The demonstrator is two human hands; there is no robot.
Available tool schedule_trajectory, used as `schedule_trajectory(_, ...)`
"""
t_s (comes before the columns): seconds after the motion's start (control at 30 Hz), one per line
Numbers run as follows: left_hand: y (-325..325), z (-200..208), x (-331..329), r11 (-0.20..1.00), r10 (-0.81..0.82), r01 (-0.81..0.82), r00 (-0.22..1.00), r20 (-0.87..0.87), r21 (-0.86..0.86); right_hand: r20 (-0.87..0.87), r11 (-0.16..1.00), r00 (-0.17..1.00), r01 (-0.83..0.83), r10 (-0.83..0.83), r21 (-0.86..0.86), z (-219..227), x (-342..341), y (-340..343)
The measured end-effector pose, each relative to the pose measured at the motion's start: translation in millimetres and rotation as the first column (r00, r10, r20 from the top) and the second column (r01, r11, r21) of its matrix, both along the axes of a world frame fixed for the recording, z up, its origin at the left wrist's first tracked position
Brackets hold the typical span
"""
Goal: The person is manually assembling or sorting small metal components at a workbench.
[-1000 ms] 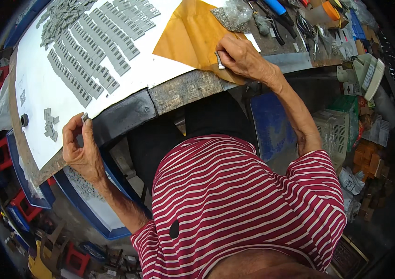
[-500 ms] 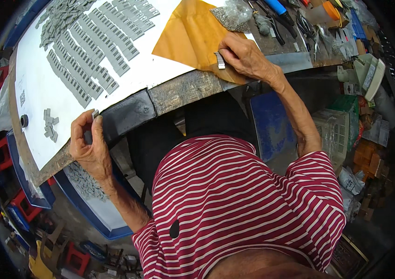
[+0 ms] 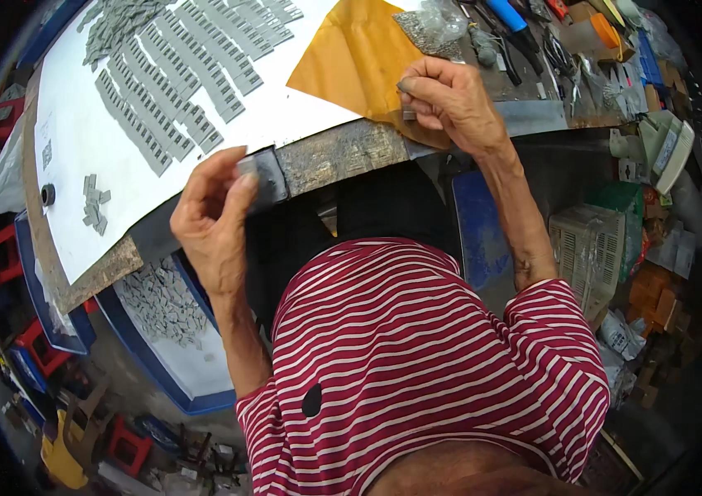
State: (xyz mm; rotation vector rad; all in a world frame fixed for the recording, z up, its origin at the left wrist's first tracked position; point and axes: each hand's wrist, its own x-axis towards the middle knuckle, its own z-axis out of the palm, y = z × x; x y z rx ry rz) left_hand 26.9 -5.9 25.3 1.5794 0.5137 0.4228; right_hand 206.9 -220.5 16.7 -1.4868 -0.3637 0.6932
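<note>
Grey slotted pcs. (image 3: 131,124): in rows on counter (image 3: 343,153); heap (image 3: 124,33) unaligned; more loose in blue tray (image 3: 206,403) below. Est. partway. L hand (image 3: 212,223), R hand (image 3: 460,103): fingers curled, grip can't tell; grey pc. (image 3: 409,113) by R.

Grey piece (image 3: 408,114) partly hidden by right grip (image 3: 458,103); grey pile (image 3: 124,31) cut off (upper edge)
</note>
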Motion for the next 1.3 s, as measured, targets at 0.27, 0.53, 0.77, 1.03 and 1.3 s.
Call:
schedule_trajectory(0.27,-9.2,-6.5,7.3,0.942,-0.107,0.12,0.993,0.059,-0.314,-0.377,0.966,0.907,-0.099,0.186,0.24,1.3,-40.8,56.4)
schedule_trajectory(0.53,1.0,-17.3,1.8,0.933,-0.045,0.05,0.999,0.021,-0.356,-0.429,0.97,0.871,-0.196,0.239,0.142,-11.7,-51.3,87.8)
schedule_trajectory(0.77,5.3,-23.1,4.2,0.933,-0.044,0.046,0.999,0.015,-0.358,-0.366,0.966,0.896,-0.213,0.252,0.144,-11.5,-57.5,97.2)
schedule_trajectory(1.03,4.8,-23.0,6.0,0.946,-0.057,0.061,0.998,0.021,-0.318,-0.235,0.966,0.94,-0.223,0.249,0.133,-10.4,-62.7,99.0)
schedule_trajectory(1.3,-4.5,-16.4,7.8,0.982,-0.078,0.067,0.996,-0.054,-0.174,-0.163,0.971,0.967,-0.17,0.197,0.166,-7.1,-66.2,90.7)
